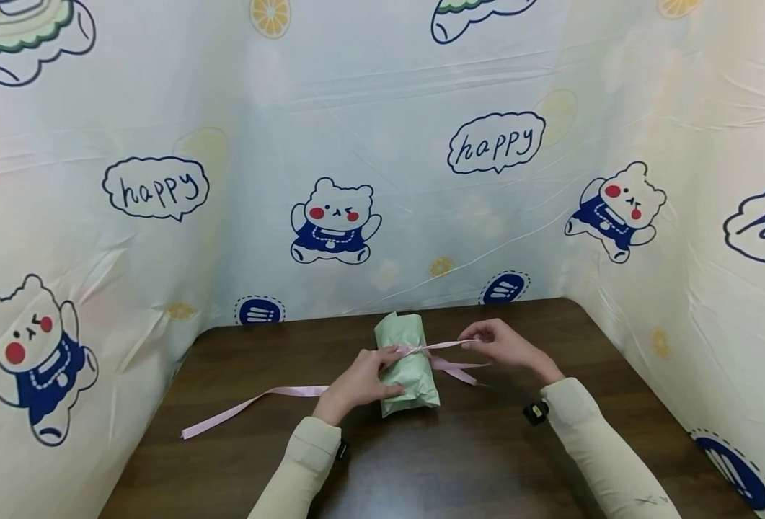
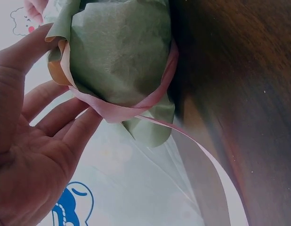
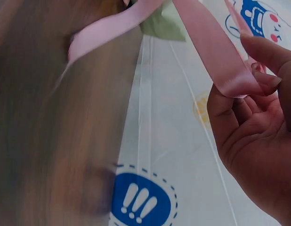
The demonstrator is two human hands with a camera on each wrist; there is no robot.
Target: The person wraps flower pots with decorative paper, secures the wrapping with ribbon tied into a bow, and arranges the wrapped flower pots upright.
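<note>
A package wrapped in pale green paper [image 1: 409, 382] lies on the table, with a pink ribbon [image 1: 443, 345] tied round its middle. My left hand [image 1: 359, 378] holds the package from its left side, thumb on the paper and fingers by the ribbon's crossing. In the left wrist view the ribbon [image 2: 119, 112] wraps the paper beneath those fingertips. To the right of the package, my right hand [image 1: 502, 344] pinches one stretch of ribbon and draws it out sideways. The right wrist view shows the ribbon [image 3: 221, 61] folded between thumb and fingers.
A long ribbon tail [image 1: 246, 411] trails left over the dark wooden table [image 1: 421, 468]. Another ribbon end [image 1: 463, 373] lies just right of the package. A printed sheet [image 1: 382, 144] with bears and "happy" bubbles hangs behind and at both sides.
</note>
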